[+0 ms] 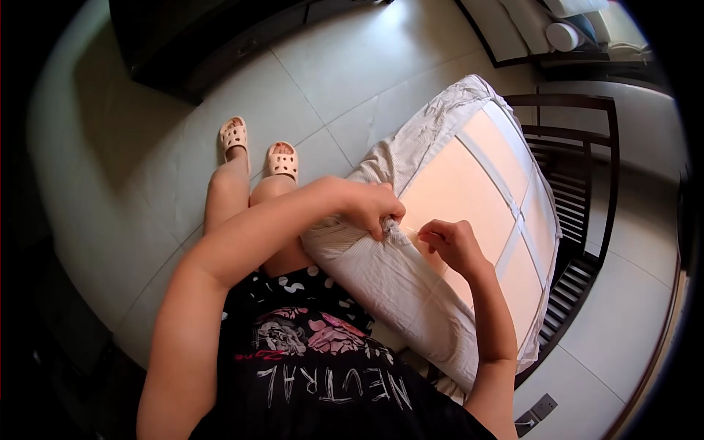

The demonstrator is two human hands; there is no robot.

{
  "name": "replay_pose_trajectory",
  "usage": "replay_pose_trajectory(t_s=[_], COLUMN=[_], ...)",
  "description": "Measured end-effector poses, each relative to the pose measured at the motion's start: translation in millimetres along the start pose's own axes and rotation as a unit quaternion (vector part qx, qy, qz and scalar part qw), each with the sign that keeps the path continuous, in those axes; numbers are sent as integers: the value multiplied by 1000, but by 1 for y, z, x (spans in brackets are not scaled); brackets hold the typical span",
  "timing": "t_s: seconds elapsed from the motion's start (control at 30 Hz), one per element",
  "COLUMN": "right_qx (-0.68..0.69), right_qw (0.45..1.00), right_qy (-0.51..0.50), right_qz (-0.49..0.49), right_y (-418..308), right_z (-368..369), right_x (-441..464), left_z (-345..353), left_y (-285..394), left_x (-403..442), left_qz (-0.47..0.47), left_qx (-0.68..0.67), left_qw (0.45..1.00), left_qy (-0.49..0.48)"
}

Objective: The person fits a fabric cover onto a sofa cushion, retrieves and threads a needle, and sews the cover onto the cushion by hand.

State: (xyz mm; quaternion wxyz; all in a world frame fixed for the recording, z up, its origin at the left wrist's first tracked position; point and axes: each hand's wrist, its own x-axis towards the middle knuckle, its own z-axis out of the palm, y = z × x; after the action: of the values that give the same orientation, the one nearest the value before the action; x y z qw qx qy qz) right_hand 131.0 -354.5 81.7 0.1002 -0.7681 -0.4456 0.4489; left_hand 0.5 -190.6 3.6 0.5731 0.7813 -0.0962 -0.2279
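Observation:
A thick foam cushion lies tilted beside my legs, its pale peach face bare. A striped light fabric cover wraps its sides and is gathered along the edge. White straps cross over the foam. My left hand is closed on a bunched fold of the cover at the cushion's near left corner. Just right of it, my right hand hovers over the foam, its fingers pinched together. What those fingers hold, if anything, is too small to make out.
The cushion rests against a dark wooden slatted chair on the right. Dark furniture stands at the upper left on the tiled floor. A wall socket is at the lower right, and another seat with cushions at the top right.

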Motion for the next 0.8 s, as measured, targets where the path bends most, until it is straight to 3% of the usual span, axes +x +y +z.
replay_pose_trajectory(t_s=[0.27, 0.47, 0.6, 0.8], right_qx=[-49, -71, -19, 13], right_qw=[992, 986, 991, 992], right_qy=[13, -37, -18, -27], right_qz=[-115, -144, -130, -124], right_y=[-7, -8, 0, -1], right_z=[14, 13, 23, 25], right_x=[6, 12, 16, 16], left_z=[1, -3, -4, 2], left_y=[0, 3, 5, 0], left_x=[-5, -6, 0, -3], left_qz=[14, 14, 10, 1], left_qx=[-24, -3, 36, 27], left_qw=[999, 1000, 999, 1000], left_qy=[17, 1, -33, 1])
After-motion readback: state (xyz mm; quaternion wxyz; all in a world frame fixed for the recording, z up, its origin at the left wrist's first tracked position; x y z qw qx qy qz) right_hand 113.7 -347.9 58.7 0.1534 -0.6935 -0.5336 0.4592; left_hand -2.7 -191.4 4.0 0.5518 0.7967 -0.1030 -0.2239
